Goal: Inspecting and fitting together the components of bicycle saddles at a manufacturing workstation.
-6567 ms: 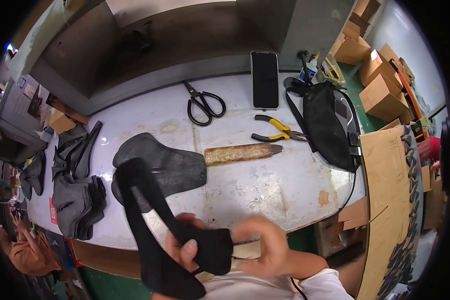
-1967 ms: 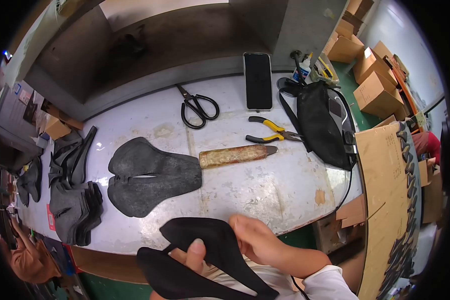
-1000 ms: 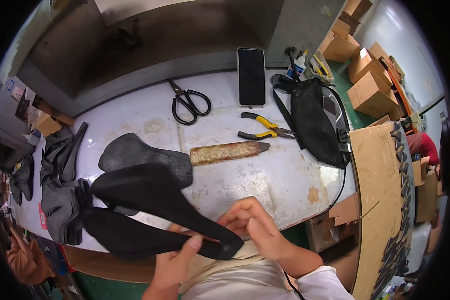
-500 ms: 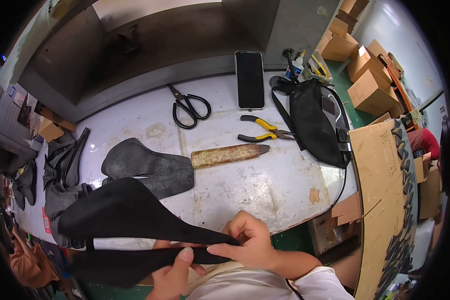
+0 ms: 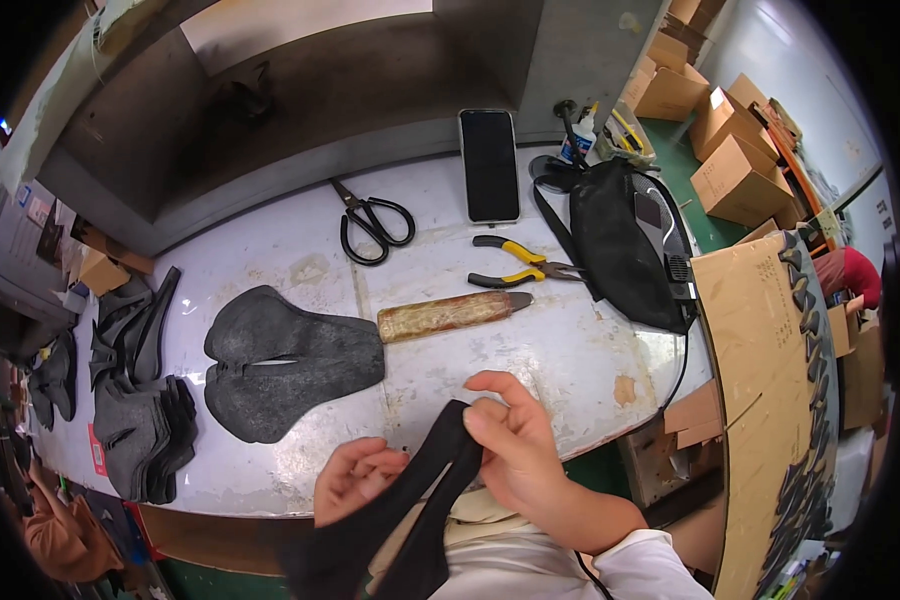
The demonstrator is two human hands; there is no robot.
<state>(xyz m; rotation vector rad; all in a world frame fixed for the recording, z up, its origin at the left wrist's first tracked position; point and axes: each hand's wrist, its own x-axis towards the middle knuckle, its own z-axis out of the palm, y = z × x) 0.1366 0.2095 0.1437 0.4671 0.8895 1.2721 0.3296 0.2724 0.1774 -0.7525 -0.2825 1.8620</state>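
Observation:
A black, soft saddle-cover piece (image 5: 385, 505) hangs at the front edge of the table, its narrow end up and its two wide lobes down, with a slit between them. My right hand (image 5: 515, 450) pinches that narrow end between thumb and fingers. Just behind the piece's left edge is my left hand (image 5: 355, 478), its fingers loosely curled and apart; I see nothing held in it. A dark grey saddle-shaped piece (image 5: 300, 375) lies flat on the table (image 5: 450, 375) beyond. To its right rests a tool with a tape-wrapped handle (image 5: 445, 315) and a short blade tip.
Scissors (image 5: 375, 225), a phone (image 5: 490, 165), yellow-black pliers (image 5: 525, 262) and a black bag (image 5: 620, 240) lie farther back. Stacked grey pieces (image 5: 145, 440) sit at the left. Cardboard (image 5: 755, 400) bearing dark pieces stands right. Other people (image 5: 75, 525) are at the sides.
The saddle cover has swung from pointing left over the table to hanging down toward me, uncovering the grey piece. My left hand has come off the narrow end; the right has lifted it slightly.

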